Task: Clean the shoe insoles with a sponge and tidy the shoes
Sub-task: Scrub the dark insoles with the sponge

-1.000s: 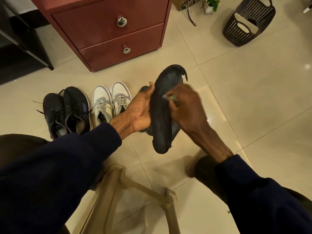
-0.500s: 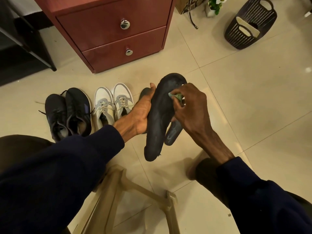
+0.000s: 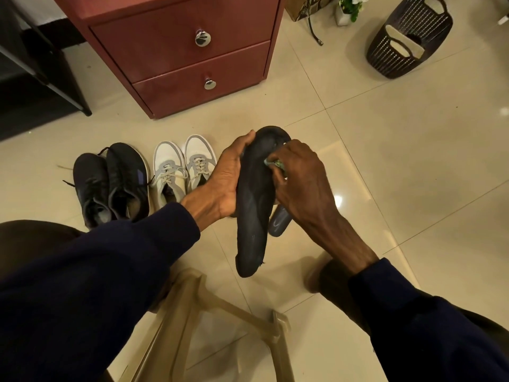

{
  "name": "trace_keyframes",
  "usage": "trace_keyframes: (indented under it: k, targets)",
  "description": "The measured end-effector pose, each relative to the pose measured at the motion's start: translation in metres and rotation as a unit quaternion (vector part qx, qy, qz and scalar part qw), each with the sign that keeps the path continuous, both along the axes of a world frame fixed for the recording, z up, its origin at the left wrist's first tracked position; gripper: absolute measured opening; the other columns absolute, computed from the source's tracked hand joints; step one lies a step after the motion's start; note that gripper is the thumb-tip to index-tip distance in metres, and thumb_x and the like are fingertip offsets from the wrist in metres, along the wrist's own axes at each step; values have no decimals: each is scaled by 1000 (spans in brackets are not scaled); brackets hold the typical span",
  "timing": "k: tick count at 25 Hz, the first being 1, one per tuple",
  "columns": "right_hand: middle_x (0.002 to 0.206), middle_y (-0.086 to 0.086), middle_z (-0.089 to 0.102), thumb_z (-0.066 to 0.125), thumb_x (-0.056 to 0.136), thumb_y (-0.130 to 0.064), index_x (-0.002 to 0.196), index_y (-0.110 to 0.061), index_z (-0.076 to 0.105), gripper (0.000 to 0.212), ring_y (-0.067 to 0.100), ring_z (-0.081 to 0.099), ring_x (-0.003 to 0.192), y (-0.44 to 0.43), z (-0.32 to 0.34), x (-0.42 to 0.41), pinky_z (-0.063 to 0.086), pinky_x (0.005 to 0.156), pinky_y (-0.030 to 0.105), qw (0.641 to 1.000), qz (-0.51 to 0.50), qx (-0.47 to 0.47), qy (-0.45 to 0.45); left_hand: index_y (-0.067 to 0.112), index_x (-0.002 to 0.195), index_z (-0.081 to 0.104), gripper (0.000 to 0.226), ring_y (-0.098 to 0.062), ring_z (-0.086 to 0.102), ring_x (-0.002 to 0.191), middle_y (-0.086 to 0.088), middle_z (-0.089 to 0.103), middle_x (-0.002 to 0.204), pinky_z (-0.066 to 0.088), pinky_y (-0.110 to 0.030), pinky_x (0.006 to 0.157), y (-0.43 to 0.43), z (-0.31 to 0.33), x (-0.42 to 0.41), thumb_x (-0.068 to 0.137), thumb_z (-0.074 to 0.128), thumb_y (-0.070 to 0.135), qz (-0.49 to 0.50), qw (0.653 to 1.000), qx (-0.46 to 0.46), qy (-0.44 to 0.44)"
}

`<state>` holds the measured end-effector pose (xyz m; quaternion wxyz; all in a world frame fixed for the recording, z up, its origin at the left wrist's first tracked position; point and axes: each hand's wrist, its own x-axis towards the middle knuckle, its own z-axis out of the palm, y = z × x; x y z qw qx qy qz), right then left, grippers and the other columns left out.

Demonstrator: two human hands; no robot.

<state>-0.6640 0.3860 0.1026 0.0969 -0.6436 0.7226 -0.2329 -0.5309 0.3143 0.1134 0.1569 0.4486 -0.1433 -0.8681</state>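
Your left hand (image 3: pixel 225 180) grips the dark insole (image 3: pixel 253 205) along its left edge, with the thumb up by the toe end and the fingers wrapped behind. The insole is held in the air over the floor (image 3: pixel 399 161), toe end away from you and heel end toward you.

Your right hand (image 3: pixel 300 175) has its fingers curled round a small green sponge (image 3: pixel 276 163) and presses it on the upper part of the insole, near the toe. Only a sliver of the sponge shows.

A second dark piece (image 3: pixel 279 223), likely the other insole, pokes out under your right wrist. I cannot tell if you hold it or if it lies on the floor.

Progress: mid-scrub, by my read. The sponge is on the toe zone; I cannot tell if the middle and heel have been wiped. The second piece probably waits its turn.

The black shoes (image 3: pixel 113 186) and the white and grey sneakers (image 3: pixel 181 169) stand paired side by side on the floor, near the red drawer unit (image 3: pixel 179 56), so that part looks tidy. It is too dark inside them to tell whether either pair has its insoles in.

Left to do, I judge: finish this insole, clean the other one, refit them and line up the shoes.
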Motion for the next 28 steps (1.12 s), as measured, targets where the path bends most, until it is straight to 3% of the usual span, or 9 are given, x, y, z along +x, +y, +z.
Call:
trace_keyframes:
  k: [4, 7, 11, 16, 19, 21, 22, 26, 28]
  targets:
    - [95, 17, 71, 80, 80, 1, 97, 0, 74, 18, 29, 69, 85, 5, 15, 32, 49, 83, 28, 995, 43, -26, -84, 12, 90, 80, 58, -25, 73, 78, -10, 76, 88, 61, -32, 76, -2, -1, 2, 96, 53, 63, 22, 1000, -1, -10]
    - [95, 17, 72, 81, 80, -1, 100, -1, 74, 21, 28, 69, 85, 5, 13, 29, 55, 83, 32, 992, 63, -22, -104, 10, 102, 77, 53, -26, 72, 82, -11, 74, 94, 58, -34, 81, -2, -3, 3, 99, 51, 56, 38, 999, 15, 6]
    - [90, 17, 71, 79, 85, -11, 95, -2, 72, 15, 34, 68, 81, -4, 0, -5, 56, 78, 43, 998, -63, -16, -25, 11, 110, 72, 46, -25, 70, 87, -12, 72, 101, 55, -35, 88, 4, -4, 0, 100, 48, 49, 37, 999, 21, 9]
    - [93, 14, 71, 78, 81, 1, 95, -3, 72, 15, 26, 67, 85, -1, 13, 33, 47, 84, 24, 994, 42, -22, -99, 14, 85, 75, 43, -23, 69, 70, -7, 71, 79, 57, -28, 69, -1, -9, 3, 96, 53, 49, 25, 999, 10, -23]
    - [94, 16, 70, 75, 84, -3, 96, -2, 72, 13, 30, 66, 87, -8, 11, 8, 52, 79, 35, 998, -1, -30, -50, 13, 89, 78, 44, -28, 70, 82, -12, 74, 93, 58, -40, 84, 6, -9, -1, 98, 50, 47, 3, 1000, 8, -22]
    - [91, 15, 67, 73, 86, -5, 93, -3, 70, 8, 30, 64, 84, -11, 8, -19, 46, 73, 32, 997, -75, -28, -20, 12, 108, 76, 44, -34, 66, 99, -17, 71, 114, 52, -51, 97, 10, -10, -1, 99, 50, 45, -11, 1000, 12, -11]
    - [92, 13, 67, 73, 85, -4, 93, -3, 71, 8, 29, 64, 84, -12, 8, -25, 45, 72, 30, 994, -101, -24, -25, 11, 113, 74, 44, -36, 66, 100, -18, 70, 116, 51, -51, 96, 11, -9, -1, 99, 50, 45, -18, 1000, 10, -10]
    - [96, 9, 71, 75, 86, -5, 100, -8, 74, 14, 20, 65, 87, -13, 14, 8, 49, 78, 24, 997, 9, -4, -80, 13, 89, 77, 36, -27, 68, 80, -11, 73, 90, 57, -40, 81, 8, -11, 1, 97, 56, 41, -12, 1000, 11, -14]
    - [95, 11, 71, 74, 89, -7, 99, -7, 75, 11, 23, 65, 85, -16, 15, 7, 45, 77, 23, 998, 6, 6, -66, 13, 96, 77, 36, -29, 69, 89, -13, 73, 96, 57, -44, 89, 8, -11, 2, 97, 56, 42, -12, 1000, 6, -19]
